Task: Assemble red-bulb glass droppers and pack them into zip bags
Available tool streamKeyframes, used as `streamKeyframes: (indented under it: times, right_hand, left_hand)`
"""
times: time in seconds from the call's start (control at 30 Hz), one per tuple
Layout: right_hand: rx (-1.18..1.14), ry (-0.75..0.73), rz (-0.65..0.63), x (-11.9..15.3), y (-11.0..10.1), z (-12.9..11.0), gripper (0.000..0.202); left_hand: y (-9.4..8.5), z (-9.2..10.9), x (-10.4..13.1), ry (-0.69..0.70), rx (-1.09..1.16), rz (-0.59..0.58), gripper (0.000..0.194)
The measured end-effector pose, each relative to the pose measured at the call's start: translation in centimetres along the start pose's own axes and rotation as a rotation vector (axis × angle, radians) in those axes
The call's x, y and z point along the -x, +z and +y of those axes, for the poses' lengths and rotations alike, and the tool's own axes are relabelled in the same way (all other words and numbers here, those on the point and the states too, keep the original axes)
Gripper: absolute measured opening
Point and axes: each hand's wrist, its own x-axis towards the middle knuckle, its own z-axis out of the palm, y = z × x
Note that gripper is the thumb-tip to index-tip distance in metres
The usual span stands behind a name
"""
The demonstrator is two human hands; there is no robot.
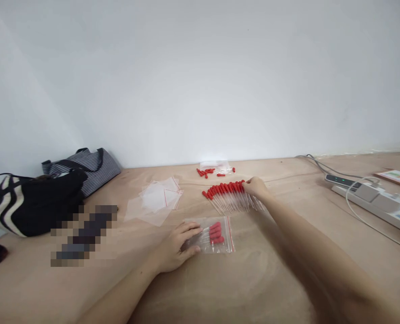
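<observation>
My left hand [182, 245] lies on the left end of a clear zip bag [204, 248], fingers stretched out and thumb apart. Inside the bag are several thin pale sticks with red heads [215, 233], pointing right towards the red zip line. Further back, a row of red-headed sticks [225, 188] is fanned side by side, heads away from me. At the right end of this row my right hand [256, 186] is closed in a pinch on a red-headed stick. Its fingertips are partly hidden by the hand.
Flat zip bags [155, 198] overlap at the left. Loose red pieces [205, 172] lie by another clear bag [216, 165] near the wall. A striped bag [100, 168] and black bag [47, 202] sit far left. A power strip [375, 204] with cables stands right.
</observation>
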Motion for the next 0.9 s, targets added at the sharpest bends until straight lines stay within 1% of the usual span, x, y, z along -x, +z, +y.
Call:
streamKeyframes:
  times: [0.1, 0.2, 0.27, 0.33, 0.4, 0.5, 0.67, 0.9]
  right_hand:
    - [-0.156, -0.055, -0.038, 1.2, -0.7, 0.2, 0.027]
    - [-0.313, -0.108, -0.090, 3.6, -1.0, 1.0, 0.037]
    - [-0.423, -0.129, -0.126, 5.7, -0.8, 1.8, 0.042]
    - [-0.677, -0.127, -0.149, 7.7, -0.4, 2.5, 0.047]
    - [-0.780, -0.119, -0.157, 9.2, 0.0, 3.0, 0.053]
    - [-0.784, -0.136, -0.145, 10.5, 0.5, 3.2, 0.053]
    - [-0.758, -0.121, -0.109, 11.2, 1.0, 2.9, 0.051]
    - [-0.806, -0.045, -0.169, 13.5, 1.8, 2.7, 0.053]
  left_hand:
    - [0.1, 0.0, -0.1, 0.030, 0.000, 0.035, 0.035]
    - [0.1, 0.2, -0.3, 0.025, -0.021, 0.025, 0.037]
    - [0.1, 0.3, -0.4, 0.018, -0.031, 0.014, 0.038]
    - [0.1, 0.4, -0.4, 0.017, -0.035, 0.016, 0.037]
    - [0.1, 0.6, -0.4, 0.016, -0.033, 0.023, 0.037]
    - [0.0, 0.7, -0.5, 0.007, -0.023, 0.027, 0.037]
    - [0.0, 0.8, -0.5, -0.007, -0.036, 0.007, 0.039]
    - [0.1, 0.6, -0.5, -0.013, -0.061, -0.003, 0.043]
